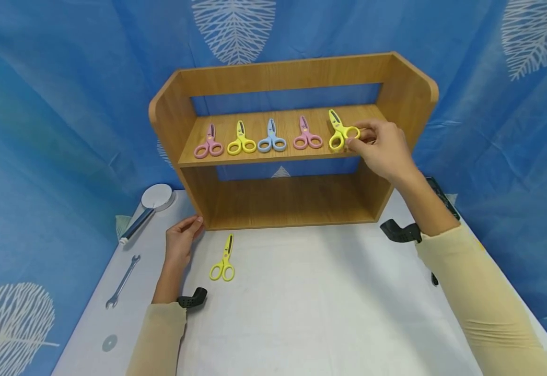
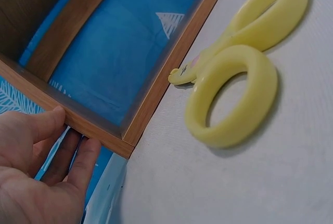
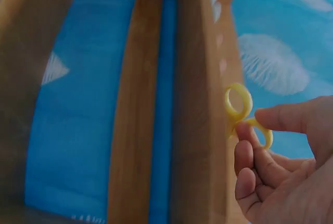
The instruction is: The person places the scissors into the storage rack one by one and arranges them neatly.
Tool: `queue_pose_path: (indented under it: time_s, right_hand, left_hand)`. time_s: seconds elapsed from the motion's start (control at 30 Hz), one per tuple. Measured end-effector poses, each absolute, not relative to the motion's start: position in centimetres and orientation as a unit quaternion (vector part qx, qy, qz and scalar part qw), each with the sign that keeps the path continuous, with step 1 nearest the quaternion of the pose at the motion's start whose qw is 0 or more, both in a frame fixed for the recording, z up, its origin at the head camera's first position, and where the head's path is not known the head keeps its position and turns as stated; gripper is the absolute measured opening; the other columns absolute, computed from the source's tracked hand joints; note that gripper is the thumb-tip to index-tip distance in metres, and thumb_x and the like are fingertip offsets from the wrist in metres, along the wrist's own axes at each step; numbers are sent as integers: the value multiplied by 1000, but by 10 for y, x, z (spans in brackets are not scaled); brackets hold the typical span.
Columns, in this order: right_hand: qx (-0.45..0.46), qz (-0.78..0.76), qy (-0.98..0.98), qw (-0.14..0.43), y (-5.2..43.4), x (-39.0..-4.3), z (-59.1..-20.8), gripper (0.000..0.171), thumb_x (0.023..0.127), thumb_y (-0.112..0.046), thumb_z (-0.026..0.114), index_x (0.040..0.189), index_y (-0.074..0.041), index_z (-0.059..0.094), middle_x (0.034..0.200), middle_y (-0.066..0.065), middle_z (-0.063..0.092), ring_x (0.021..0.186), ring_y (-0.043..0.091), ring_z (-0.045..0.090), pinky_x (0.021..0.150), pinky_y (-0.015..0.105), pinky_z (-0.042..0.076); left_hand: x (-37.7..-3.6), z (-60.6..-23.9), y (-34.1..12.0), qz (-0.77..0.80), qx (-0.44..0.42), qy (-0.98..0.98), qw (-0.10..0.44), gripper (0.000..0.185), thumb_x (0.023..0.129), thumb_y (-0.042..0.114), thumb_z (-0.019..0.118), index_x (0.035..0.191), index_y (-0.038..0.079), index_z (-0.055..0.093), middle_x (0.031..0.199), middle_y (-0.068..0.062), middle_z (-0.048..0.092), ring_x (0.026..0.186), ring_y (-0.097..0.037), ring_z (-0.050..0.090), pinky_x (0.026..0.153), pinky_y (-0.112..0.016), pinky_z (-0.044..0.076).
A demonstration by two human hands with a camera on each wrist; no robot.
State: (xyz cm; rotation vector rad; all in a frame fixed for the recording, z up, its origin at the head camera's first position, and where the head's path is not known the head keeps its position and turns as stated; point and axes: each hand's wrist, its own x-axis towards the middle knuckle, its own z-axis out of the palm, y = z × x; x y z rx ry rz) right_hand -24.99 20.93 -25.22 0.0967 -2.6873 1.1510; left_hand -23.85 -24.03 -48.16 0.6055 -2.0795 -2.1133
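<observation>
My right hand (image 1: 380,148) pinches one handle loop of a pair of yellow scissors (image 1: 336,125) at the right end of the upper board of a wooden shelf (image 1: 292,201). Its thumb and index finger meet at the loop in the right wrist view. To its left, pink scissors (image 1: 304,137), blue scissors (image 1: 271,140), another yellow pair (image 1: 241,142) and another pink pair (image 1: 210,145) lie in a row, blades pointing back. My left hand (image 1: 181,241) holds the shelf's lower left front edge between thumb and fingers. Beside it, yellow scissors (image 2: 234,94) lie on the table.
A magnifying glass (image 1: 155,198), an open-ended wrench (image 1: 123,282) and a grey washer (image 1: 109,343) lie along the table's left side. A dark object (image 1: 442,198), partly hidden by the right arm, is at the right edge. Blue patterned cloth hangs behind the shelf.
</observation>
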Motion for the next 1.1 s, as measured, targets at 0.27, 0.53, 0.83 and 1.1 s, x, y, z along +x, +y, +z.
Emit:
queue_pose_path:
  time_s: [0.27, 0.53, 0.83, 1.1]
  right_hand:
    - [22, 342, -938, 55, 217, -273, -254, 54, 104, -37, 59, 147, -5, 54, 133, 19, 57, 117, 32, 49, 84, 39, 48]
    - [41, 324, -944, 35, 217, -274, -254, 54, 103, -36, 59, 144, -1, 55, 135, 20, 54, 119, 33, 47, 87, 41, 48]
    - [58, 378, -917, 111, 213, -240, -261, 52, 102, -38, 64, 144, -9, 57, 131, 17, 60, 115, 31, 55, 85, 37, 51]
    - [152, 428, -886, 97, 177, -196, -307, 38, 100, -22, 69, 134, -6, 62, 120, 12, 66, 108, 26, 61, 89, 36, 51]
  left_hand:
    - [-238, -483, -237, -704, 197, -681, 52, 40, 96, 18, 75, 129, -2, 67, 105, 4, 69, 96, -5, 72, 97, -27, 61]
    - [-238, -485, -237, -705, 195, -679, 56, 40, 97, 17, 74, 131, -4, 66, 100, 8, 69, 95, -5, 72, 99, -28, 60]
    - [-238, -481, -239, -708, 192, -677, 57, 40, 97, 16, 74, 130, -5, 66, 101, 7, 69, 95, -5, 72, 99, -29, 60]
    - [-238, -480, -240, -706, 195, -679, 59, 39, 97, 15, 73, 130, -4, 66, 104, 4, 68, 95, -5, 71, 97, -27, 61]
